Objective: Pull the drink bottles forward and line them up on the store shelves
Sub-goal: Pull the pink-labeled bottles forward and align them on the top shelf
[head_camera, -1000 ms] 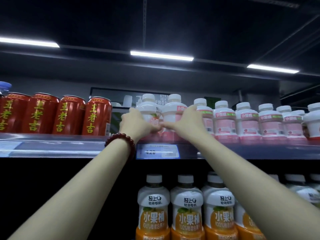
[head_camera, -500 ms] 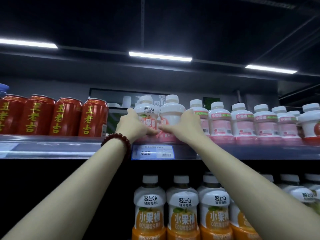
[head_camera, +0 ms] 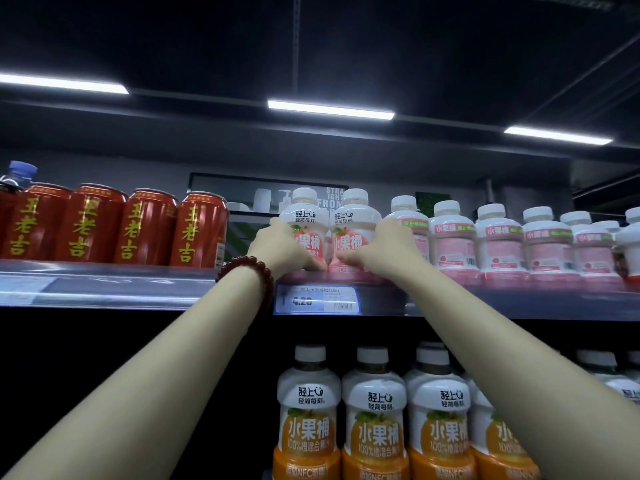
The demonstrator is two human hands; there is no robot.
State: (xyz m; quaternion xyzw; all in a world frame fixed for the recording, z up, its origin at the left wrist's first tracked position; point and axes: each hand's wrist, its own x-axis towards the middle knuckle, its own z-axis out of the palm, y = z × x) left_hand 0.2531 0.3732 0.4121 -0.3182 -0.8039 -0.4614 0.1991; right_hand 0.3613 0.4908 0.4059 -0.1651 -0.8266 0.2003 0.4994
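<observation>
Up top, left hand (head_camera: 281, 244) gripping one pink bottle (head_camera: 304, 230), right hand (head_camera: 388, 245) gripping its neighbour (head_camera: 353, 233), upright, touching.

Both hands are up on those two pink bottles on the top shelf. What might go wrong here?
The two pink bottles, gripped low by the left hand and right hand, stand at the shelf edge; pulled further, they might tip off. The right hand could also nudge the neighbouring bottle.
</observation>
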